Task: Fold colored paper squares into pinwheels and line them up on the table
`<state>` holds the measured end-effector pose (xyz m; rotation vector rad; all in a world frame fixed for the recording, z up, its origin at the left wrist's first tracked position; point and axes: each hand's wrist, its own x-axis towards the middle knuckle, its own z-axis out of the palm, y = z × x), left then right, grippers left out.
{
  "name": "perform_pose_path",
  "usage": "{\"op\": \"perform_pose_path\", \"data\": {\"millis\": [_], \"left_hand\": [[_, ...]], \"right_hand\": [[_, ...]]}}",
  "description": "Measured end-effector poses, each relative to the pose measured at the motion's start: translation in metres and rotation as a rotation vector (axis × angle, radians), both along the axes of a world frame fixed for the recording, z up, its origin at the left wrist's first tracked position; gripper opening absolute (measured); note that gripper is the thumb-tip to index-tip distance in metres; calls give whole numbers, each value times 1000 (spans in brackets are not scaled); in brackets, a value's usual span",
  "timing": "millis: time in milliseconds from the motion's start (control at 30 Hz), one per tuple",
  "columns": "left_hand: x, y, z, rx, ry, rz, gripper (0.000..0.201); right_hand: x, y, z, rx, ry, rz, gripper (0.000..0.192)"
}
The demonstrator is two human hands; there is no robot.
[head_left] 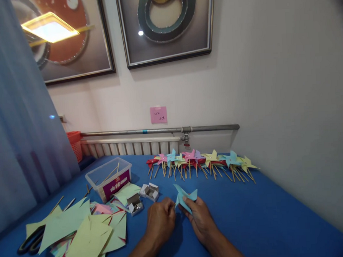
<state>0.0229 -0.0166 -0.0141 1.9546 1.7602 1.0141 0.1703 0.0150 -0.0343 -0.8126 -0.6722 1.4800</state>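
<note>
Light blue folded paper in the form of a pinwheel (pixel 180 195) is held by my right hand (pixel 202 219), its thumb pressed over the middle. Close against its left side is my left hand (pixel 162 218), with the fingers curled tightly together. Whatever those fingers may pinch is hidden from view. To the left of my left hand stand two small open white boxes; the nearer box (pixel 135 204) has small metal pieces in it, while the farther box (pixel 150 191) has its flaps up.
Finished pinwheels (pixel 190 156) on sticks lie in a row along the back of the blue table (pixel 251 224). At left are a clear plastic tub (pixel 117 187) with sticks, a pile of cut paper (pixel 88 236) and black-handled scissors (pixel 30 241). A wall bounds the right side.
</note>
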Motion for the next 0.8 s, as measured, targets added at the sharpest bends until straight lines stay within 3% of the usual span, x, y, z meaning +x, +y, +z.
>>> {"op": "perform_pose_path", "data": {"millis": [800], "left_hand": [[0, 1, -5, 36, 19, -11, 19]], "right_hand": [[-1, -1, 2, -51, 0, 2, 50]]}}
